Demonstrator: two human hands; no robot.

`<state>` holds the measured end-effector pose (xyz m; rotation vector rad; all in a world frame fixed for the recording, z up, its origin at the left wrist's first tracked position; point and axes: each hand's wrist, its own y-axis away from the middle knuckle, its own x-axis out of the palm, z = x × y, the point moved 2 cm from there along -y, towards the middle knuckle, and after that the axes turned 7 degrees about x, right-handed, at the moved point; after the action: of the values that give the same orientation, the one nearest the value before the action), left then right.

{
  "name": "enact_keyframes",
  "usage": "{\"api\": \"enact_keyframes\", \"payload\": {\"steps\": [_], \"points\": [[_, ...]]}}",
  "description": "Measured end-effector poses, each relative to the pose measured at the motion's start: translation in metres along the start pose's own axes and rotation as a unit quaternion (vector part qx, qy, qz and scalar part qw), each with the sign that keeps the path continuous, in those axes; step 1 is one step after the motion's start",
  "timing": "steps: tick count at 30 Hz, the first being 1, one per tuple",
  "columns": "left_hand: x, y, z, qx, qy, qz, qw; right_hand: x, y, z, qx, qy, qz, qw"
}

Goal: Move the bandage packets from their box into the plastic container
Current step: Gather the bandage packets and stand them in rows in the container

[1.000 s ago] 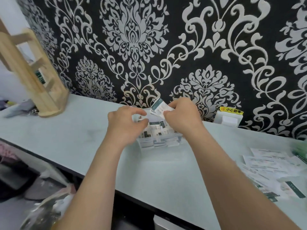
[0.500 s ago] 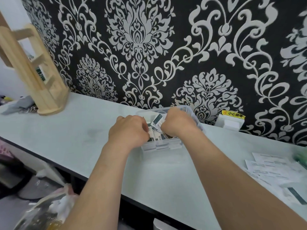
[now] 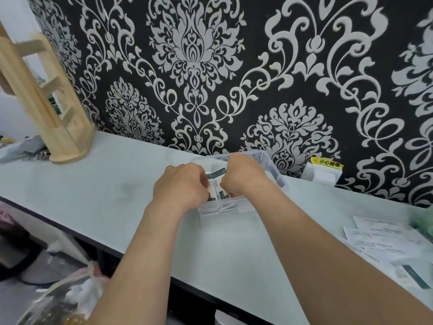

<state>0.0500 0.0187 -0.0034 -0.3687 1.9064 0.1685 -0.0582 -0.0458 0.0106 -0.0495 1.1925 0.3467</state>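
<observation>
A clear plastic container (image 3: 278, 174) stands on the pale table near the patterned wall. White and dark green bandage packets (image 3: 215, 185) stand inside it. My left hand (image 3: 180, 186) and my right hand (image 3: 243, 179) are both down in the container, fingers curled around the packets between them. The fingertips are hidden behind the knuckles. More white packets (image 3: 384, 233) lie loose on the table at the far right. The packets' box is not clearly visible.
A wooden rack (image 3: 46, 106) stands at the back left with grey clutter beside it. A white socket block with a yellow label (image 3: 324, 171) sits against the wall right of the container. The table's dark front edge (image 3: 77, 233) runs diagonally, with bags below.
Both hands have dropped from above the container down into it, carrying the packets that the right hand held raised. The view has tilted slightly.
</observation>
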Motion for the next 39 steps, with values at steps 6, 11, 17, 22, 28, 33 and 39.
{"api": "enact_keyframes", "payload": {"steps": [6,11,17,22,28,33,39], "points": [[0.000,-0.001,0.001,0.008,0.006,-0.008,1.000,-0.002,0.003,-0.001,-0.002,0.017,-0.034,0.999],[-0.001,0.002,0.001,0.033,0.036,-0.027,0.998,-0.001,0.002,-0.001,0.000,0.009,-0.039,0.999],[-0.009,0.006,0.000,0.055,0.080,-0.101,0.990,-0.012,0.002,-0.010,0.008,-0.018,-0.048,0.999],[-0.004,0.006,0.001,0.056,0.061,-0.065,0.994,-0.011,0.002,-0.009,0.006,-0.011,0.003,1.000],[-0.004,0.004,0.000,0.063,0.046,-0.076,0.994,-0.012,0.001,-0.013,0.013,-0.049,-0.009,0.999],[-0.017,0.007,-0.021,0.127,0.051,-0.231,0.963,-0.033,0.013,-0.032,0.000,-0.136,-0.080,0.987],[-0.006,0.034,-0.105,0.310,0.139,-0.122,0.933,-0.066,0.044,-0.091,0.030,-0.159,-0.112,0.981]]}}
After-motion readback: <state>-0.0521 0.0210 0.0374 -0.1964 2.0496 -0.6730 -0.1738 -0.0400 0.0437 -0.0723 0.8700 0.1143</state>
